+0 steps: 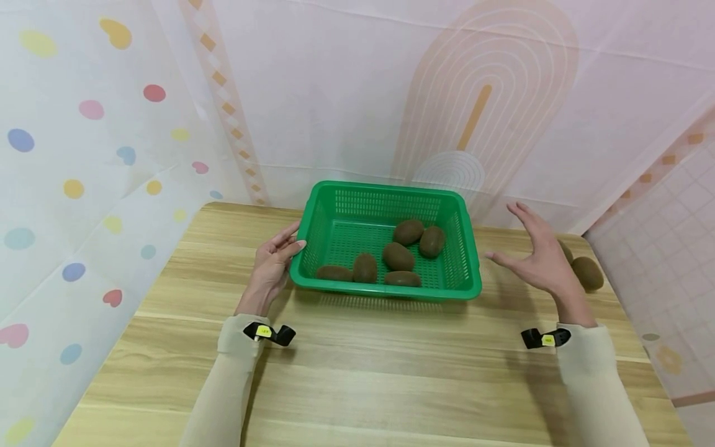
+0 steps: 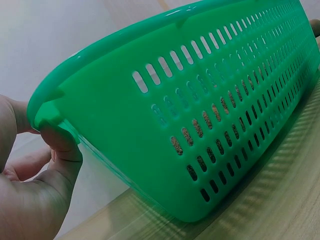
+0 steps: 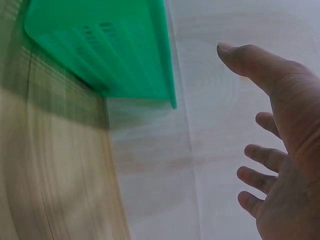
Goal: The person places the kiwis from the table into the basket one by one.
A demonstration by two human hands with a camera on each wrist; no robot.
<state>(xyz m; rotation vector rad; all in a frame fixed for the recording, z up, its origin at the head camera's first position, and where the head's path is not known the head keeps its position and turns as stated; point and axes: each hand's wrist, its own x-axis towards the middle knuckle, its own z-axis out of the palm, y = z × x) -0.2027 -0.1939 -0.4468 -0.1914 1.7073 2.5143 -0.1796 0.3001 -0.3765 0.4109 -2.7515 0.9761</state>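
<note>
A green plastic basket [image 1: 385,295] with slotted walls is at the table's back middle, holding several brown kiwifruit [image 1: 398,257]. At its left end my left hand [image 1: 272,264] grips the rim, thumb over the edge; the left wrist view shows the thumb and fingers of this hand [image 2: 47,175] pinching the rim of the basket [image 2: 115,145]. To the right, my right hand [image 1: 539,257] hovers apart from the basket, fingers spread and holding nothing. In the right wrist view the fingers of that hand [image 3: 280,135] stand away from the basket's end wall [image 3: 100,50].
Two more kiwifruit [image 1: 588,274] lie on the wooden table [image 1: 385,372] at the right edge, one partly hidden behind my right hand. A patterned cloth wall [image 1: 335,93] rises directly behind the table, and others stand at both sides.
</note>
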